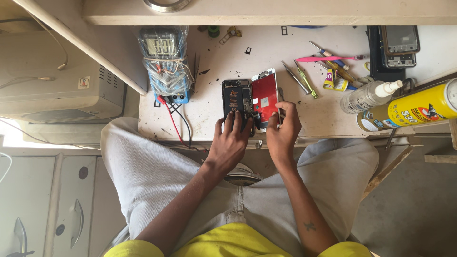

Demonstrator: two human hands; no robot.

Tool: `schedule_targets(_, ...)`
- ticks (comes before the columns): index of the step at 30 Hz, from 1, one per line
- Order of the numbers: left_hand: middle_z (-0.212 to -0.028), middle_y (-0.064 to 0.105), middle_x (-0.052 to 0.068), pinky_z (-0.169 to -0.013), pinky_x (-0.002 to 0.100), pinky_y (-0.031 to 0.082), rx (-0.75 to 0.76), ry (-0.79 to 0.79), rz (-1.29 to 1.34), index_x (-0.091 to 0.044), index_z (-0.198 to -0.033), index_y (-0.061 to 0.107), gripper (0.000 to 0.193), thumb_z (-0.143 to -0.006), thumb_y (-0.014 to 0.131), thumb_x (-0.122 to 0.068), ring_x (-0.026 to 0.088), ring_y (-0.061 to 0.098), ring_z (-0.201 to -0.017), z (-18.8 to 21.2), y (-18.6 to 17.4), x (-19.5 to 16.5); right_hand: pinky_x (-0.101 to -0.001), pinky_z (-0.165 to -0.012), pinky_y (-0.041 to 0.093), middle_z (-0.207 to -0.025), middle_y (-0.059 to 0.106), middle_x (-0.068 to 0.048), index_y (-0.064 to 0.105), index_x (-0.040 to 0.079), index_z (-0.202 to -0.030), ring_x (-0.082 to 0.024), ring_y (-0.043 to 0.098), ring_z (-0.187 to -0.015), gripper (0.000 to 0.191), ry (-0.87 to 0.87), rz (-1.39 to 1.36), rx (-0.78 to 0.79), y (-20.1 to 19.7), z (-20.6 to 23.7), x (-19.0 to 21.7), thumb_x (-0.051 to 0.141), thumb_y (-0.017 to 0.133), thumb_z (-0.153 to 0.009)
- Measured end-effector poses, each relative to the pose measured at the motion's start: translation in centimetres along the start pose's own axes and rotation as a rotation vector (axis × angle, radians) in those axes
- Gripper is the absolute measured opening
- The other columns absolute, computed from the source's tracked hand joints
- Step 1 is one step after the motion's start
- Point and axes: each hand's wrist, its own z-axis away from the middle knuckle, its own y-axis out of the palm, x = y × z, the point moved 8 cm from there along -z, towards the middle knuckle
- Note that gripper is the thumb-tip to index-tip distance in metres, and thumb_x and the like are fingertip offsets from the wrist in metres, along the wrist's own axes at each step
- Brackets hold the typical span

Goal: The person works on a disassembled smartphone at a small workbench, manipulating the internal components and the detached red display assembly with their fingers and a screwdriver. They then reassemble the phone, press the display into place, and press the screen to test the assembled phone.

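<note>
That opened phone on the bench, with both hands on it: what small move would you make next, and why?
Probably swing the screen panel a little further open with the right hand, while the left hand pins the phone body flat. The panel lies beside the body, their edges touching, and the body's insides are exposed. A gentle move seems wise, since whatever joins the two halves is hidden.

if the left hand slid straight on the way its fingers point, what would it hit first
The left hand already rests on the opened phone body; beyond that, probably only bare workbench up to the shelf edge, though depth is unclear.
</note>
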Motion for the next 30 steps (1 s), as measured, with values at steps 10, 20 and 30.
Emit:
schedule_targets(10, -0.139, 0.053, 0.029, -0.101, 0.054, 0.044, -0.002, -0.04, 0.053, -0.003, -0.139, 0.056, 0.052, -0.088, 0.061, -0.014, 0.04, 0.053, -0.129, -0.77, -0.13, -0.04, -0.0358, -0.072, 0.051, -0.101, 0.065, -0.012, 0.056, 0.002, -0.116, -0.022, 0.064, -0.086, 0.026, 0.005, -0.008, 0.0, 0.01, 0.04, -0.13, -0.01, 0.062, -0.093)
schedule_targets(20, -0.134, 0.055, 0.027, -0.101, 0.054, 0.044, -0.038, -0.074, 0.032, 0.003, -0.145, 0.051, 0.062, -0.086, 0.059, -0.014, 0.04, 0.053, -0.126, -0.62, -0.29, -0.07, -0.0344, -0.07, 0.05, -0.101, 0.065, -0.012, 0.057, 0.002, -0.116, -0.021, 0.063, -0.086, 0.026, 0.019, -0.022, 0.004, 0.15, 0.04, -0.08, -0.01, 0.062, -0.094)
schedule_targets(30, -0.133, 0.055, 0.025, -0.099, 0.052, 0.044, -0.035, -0.095, 0.006, 0.007, -0.141, 0.051, 0.059, -0.087, 0.059, -0.014, 0.037, 0.053, -0.125, -0.84, -0.01, -0.09, -0.0346, -0.068, 0.049, -0.101, 0.066, -0.012, 0.057, 0.002, -0.115, -0.021, 0.064, -0.087, 0.025, 0.014, 0.005, 0.0, 0.11, 0.0, -0.02, -0.01, 0.062, -0.094)
